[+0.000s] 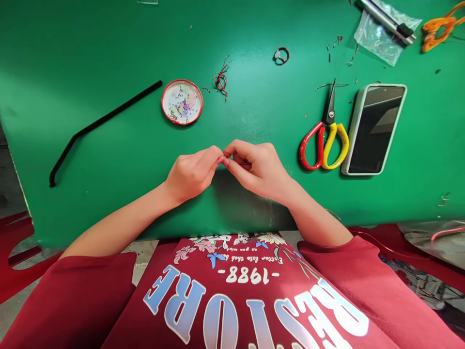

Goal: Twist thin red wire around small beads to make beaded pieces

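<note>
The left hand [192, 173] and right hand [258, 167] meet at their fingertips, both in a tight pinch; I cannot tell what, if anything, sits between them. A red-rimmed dish [168, 101] of beads [186, 106] lies near, beyond the left hand, and a tangle of thread [221, 82] beyond the joined fingertips. Scissors [331, 116] and a phone [376, 131] lie right of the hands on the green table [119, 58], with grey floor [10, 317] past its left edge.
</note>
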